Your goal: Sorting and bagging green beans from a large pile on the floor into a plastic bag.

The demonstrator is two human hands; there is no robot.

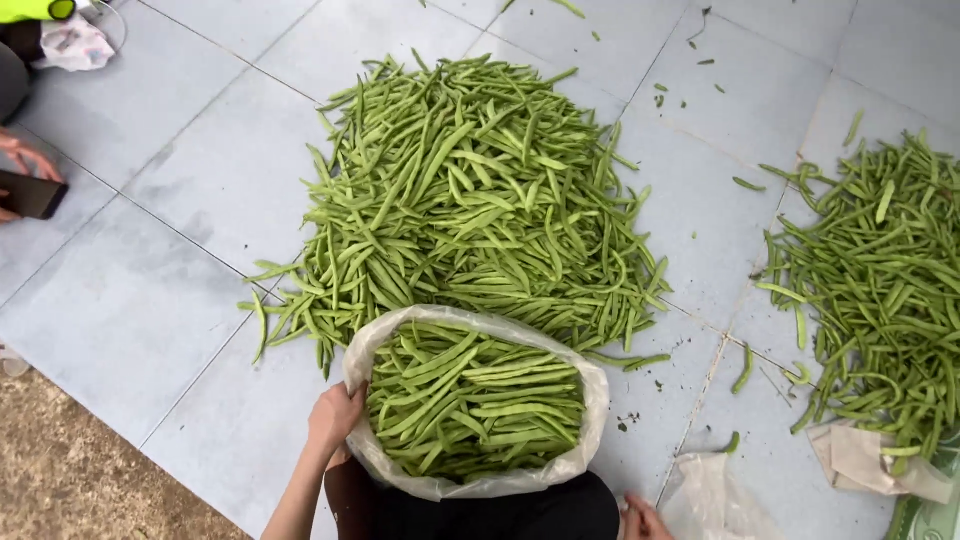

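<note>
Left hand: the left hand (335, 415) is being closed on the near-left rim of the white sack (560, 468), fingers curled over the edge.
Right hand: the right hand (642, 520) is being kept low, just right of the sack at the frame's bottom edge; only part is being shown, so whether it is gripping anything cannot be told.
Sack: it is being held open directly before the person, filled almost to the rim with green beans (475, 400).
Large bean pile (470, 190): it is being left heaped on the grey tiled floor (130, 300), just beyond the sack and touching its far rim.
Second bean pile (880, 290): it is lying well right of the sack.
Flat empty bag (715, 495): it is lying just right of the sack.
Paper scraps (865, 460): further right, they are being partly covered by beans.
Other person: a hand (25, 160) holding a dark phone (32, 195) is being shown far left of the sack.
</note>
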